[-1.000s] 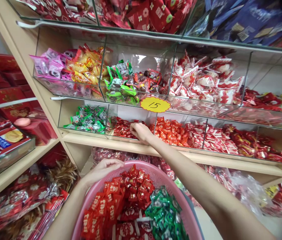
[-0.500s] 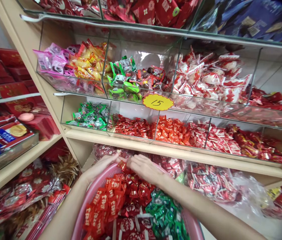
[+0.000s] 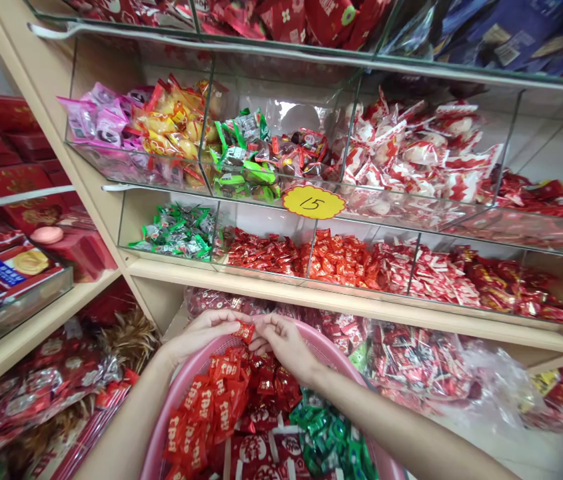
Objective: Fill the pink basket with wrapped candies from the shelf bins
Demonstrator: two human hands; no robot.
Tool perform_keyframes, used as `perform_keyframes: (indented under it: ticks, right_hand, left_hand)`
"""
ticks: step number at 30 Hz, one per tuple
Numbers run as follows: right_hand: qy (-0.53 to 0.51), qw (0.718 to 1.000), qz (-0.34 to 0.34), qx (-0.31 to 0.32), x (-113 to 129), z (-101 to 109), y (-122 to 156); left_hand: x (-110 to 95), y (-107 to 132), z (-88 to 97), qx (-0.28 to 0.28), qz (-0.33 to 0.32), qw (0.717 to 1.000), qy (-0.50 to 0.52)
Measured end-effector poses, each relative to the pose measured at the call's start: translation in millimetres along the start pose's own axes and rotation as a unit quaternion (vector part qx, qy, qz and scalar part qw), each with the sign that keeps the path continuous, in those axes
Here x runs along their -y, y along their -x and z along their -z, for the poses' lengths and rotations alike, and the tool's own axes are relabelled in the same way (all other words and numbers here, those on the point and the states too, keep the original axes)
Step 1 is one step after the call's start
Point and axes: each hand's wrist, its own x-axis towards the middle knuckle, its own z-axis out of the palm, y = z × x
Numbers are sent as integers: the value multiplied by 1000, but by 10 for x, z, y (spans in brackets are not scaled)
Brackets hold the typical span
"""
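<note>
Over the far rim of a pink plastic basket [image 3: 334, 347], my left hand [image 3: 201, 333] and my right hand [image 3: 281, 340] meet. Both pinch one small red wrapped candy [image 3: 245, 331] between their fingertips. The basket is close below me and holds a heap of red wrapped sweets [image 3: 216, 407], darker red ones [image 3: 271, 387] and green ones [image 3: 326, 433]. Straight ahead, above the hands, runs a clear acrylic bin of red candies [image 3: 261, 253] on a wooden shelf [image 3: 311, 300].
Clear shelf bins hold green [image 3: 176, 230], orange-red [image 3: 344, 260] and red-white sweets [image 3: 436, 273]; the tier above has pink, yellow and white packs. A yellow "15" tag [image 3: 311, 202] hangs on a bin edge. Bagged sweets [image 3: 411, 360] lie under the shelf; red boxes stand on the left.
My right hand left the red-candy bin, came down to the basket's rim and now pinches a red candy together with my left hand.
</note>
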Motion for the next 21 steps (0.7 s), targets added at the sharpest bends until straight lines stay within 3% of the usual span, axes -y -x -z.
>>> perform_keyframes:
  ticks: [5, 15, 21]
  right_hand:
    - [-64, 997, -50, -11, 57, -3, 34]
    - [-53, 997, -62, 17, 32, 35, 19]
    - [-31, 997, -62, 17, 42, 32, 94]
  left_hand:
    - [26, 0, 2, -2, -9, 1000, -7]
    - [26, -10, 3, 15, -1, 999, -39]
    - [-25, 14, -12, -16, 6, 998, -64]
